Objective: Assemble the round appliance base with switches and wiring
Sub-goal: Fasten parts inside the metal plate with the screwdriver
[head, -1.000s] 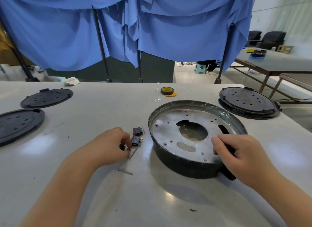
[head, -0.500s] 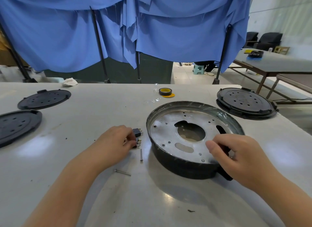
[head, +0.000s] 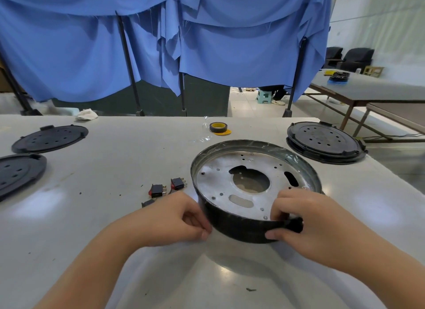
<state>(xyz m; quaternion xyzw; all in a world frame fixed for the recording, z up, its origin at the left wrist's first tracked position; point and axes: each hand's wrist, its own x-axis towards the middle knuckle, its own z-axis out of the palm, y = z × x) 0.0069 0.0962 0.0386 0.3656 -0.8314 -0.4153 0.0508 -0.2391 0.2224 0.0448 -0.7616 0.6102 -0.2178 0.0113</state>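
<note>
The round appliance base (head: pixel 253 163), a black pan with a perforated silver floor, sits in front of me. My right hand (head: pixel 305 223) grips its near rim, fingers inside and thumb on the outer wall beside a black side tab. My left hand (head: pixel 174 219) lies against the base's left outer wall, its fingers curled and its thumb tip against the wall. Whether it holds something small is hidden. Two black rocker switches with red faces (head: pixel 157 190) (head: pixel 178 183) lie left of the base. A third switch (head: pixel 148 202) peeks out behind my left hand.
A roll of black tape with a yellow core (head: pixel 218 127) lies beyond the base. Round black cover plates rest at the far right (head: pixel 325 141) and at the left (head: pixel 49 138) (head: pixel 18 173). A white rag (head: pixel 87 114) lies at the far table edge, blue curtains behind it.
My left hand has left the switches and moved right to the base's wall. My right hand has shifted its grip lower on the near rim. The loose screws are out of sight.
</note>
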